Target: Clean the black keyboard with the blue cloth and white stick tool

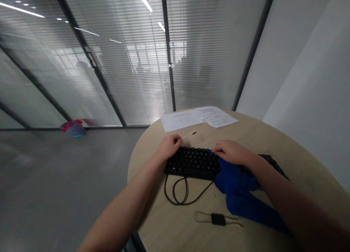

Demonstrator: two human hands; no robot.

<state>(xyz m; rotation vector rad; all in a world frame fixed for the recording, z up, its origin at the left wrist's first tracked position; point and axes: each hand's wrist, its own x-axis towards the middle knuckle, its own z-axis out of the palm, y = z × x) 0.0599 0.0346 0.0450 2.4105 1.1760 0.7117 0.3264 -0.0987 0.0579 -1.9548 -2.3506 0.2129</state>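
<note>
My left hand (171,145) is closed at the far left corner of a black keyboard (195,162), its thumb and forefinger pinched around a thin white cotton swab (188,135). The swab's dark tip points right, above the table. My right hand (231,152) pinches a bunched blue cloth (232,182) against the far edge of the keys. That cloth covers the keyboard's right part and trails toward my right forearm. From the keyboard's near side a black cable (180,203) loops over the table. Nearer to me lies a wire keycap puller (218,219) with a black middle.
Printed paper sheets (183,120) lie at the far side of the round wooden table (169,233). A dark object (273,162) sits partly behind my right forearm. A red and blue basket (75,129) stands on the floor by the glass partition with blinds.
</note>
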